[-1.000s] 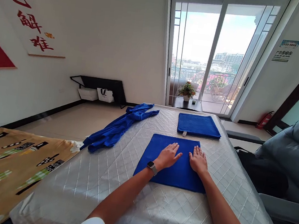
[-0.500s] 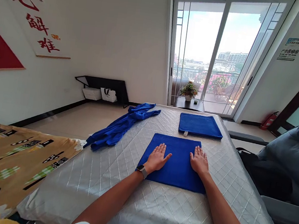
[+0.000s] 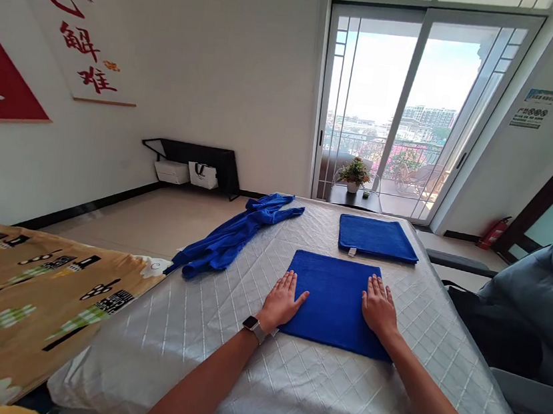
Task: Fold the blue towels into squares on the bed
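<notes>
A folded blue towel (image 3: 330, 301) lies flat in front of me on the silver quilted cover (image 3: 219, 341). My left hand (image 3: 283, 302) rests at the towel's left edge, fingers stretched out, a watch on its wrist. At the right edge my right hand (image 3: 379, 304) lies with its fingers extended on the cloth. Behind them is a second folded blue towel (image 3: 378, 237) with a small white tag. Loose, crumpled blue cloths (image 3: 237, 236) lie to the left on the same cover.
To the left is a tan patterned cloth (image 3: 44, 293). A grey padded chair (image 3: 544, 280) with a black bag (image 3: 493, 328) stands close on the right. Beyond the far edge are a potted plant (image 3: 355, 174) and a sliding glass door (image 3: 370, 98).
My left hand has slid leftward across the towel from its middle to its left edge. My right hand has stayed near the right edge. The view has shifted slightly.
</notes>
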Demonstrator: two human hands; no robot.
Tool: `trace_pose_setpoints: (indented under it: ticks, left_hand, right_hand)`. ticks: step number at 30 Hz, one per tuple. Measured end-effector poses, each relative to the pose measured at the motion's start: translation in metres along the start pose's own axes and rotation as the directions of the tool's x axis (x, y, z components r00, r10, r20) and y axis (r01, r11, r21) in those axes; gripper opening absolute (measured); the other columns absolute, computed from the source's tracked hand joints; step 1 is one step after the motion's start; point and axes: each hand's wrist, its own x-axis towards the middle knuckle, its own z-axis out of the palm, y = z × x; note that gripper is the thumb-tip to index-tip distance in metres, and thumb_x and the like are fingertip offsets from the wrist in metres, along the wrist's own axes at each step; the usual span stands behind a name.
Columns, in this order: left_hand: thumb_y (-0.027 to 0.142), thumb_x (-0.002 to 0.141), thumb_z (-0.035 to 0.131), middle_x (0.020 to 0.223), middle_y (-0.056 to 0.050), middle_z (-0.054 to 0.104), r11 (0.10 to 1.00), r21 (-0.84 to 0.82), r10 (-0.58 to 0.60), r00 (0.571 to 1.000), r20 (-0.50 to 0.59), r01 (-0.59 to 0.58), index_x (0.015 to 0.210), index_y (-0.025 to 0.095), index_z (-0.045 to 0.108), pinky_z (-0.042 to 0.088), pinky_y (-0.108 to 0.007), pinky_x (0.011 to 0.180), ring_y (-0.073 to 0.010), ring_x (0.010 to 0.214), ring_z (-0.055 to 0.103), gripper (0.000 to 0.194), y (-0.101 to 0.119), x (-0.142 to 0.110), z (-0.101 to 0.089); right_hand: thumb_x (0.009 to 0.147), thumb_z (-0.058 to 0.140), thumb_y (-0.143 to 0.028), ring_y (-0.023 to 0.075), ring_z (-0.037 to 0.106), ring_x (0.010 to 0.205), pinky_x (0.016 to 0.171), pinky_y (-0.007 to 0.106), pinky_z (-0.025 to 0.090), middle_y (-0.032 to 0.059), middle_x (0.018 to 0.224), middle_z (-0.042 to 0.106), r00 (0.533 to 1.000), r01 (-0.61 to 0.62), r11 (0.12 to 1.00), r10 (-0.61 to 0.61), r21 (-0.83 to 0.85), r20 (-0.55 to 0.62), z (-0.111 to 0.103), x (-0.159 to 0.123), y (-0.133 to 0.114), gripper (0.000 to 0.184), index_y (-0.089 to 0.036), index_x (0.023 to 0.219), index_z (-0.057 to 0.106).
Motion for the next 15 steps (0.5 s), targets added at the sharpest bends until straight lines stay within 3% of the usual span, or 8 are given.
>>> trace_pose_setpoints:
  ticks: [6, 15]
  left_hand:
    - [0.068, 0.101, 0.016, 0.166, -0.02, 0.024, 1.0, -0.008, 0.007, 1.0, -0.021, -0.008, 0.158, 0.002, 0.029, 0.022, -0.043, 0.126, -0.0286, 0.155, 0.022, 0.089, -0.003, 0.001, 0.007]
    - [0.064, 0.103, 0.023, 0.163, -0.024, 0.03, 0.997, 0.076, 0.014, 0.996, -0.083, -0.007, 0.155, -0.002, 0.034, 0.026, -0.045, 0.125, -0.0317, 0.153, 0.027, 0.084, 0.006, -0.003, -0.007]
  right_hand:
    - [0.104, 0.025, -0.043, 0.0254, 0.018, 0.156, 0.126, 0.04, 0.013, 0.0156, 0.168, 0.021, 0.991, -0.01, 0.999, 0.003, 0.052, 0.134, 0.007, -0.043, 0.001, 0.07, -0.001, 0.159, 0.027]
    - [0.104, 0.022, -0.045, 0.0234, 0.016, 0.156, 0.126, 0.039, 0.009, 0.012, 0.169, 0.019, 0.98, -0.067, 0.996, 0.054, 0.06, 0.193, 0.001, -0.045, -0.003, 0.07, -0.005, 0.161, 0.024]
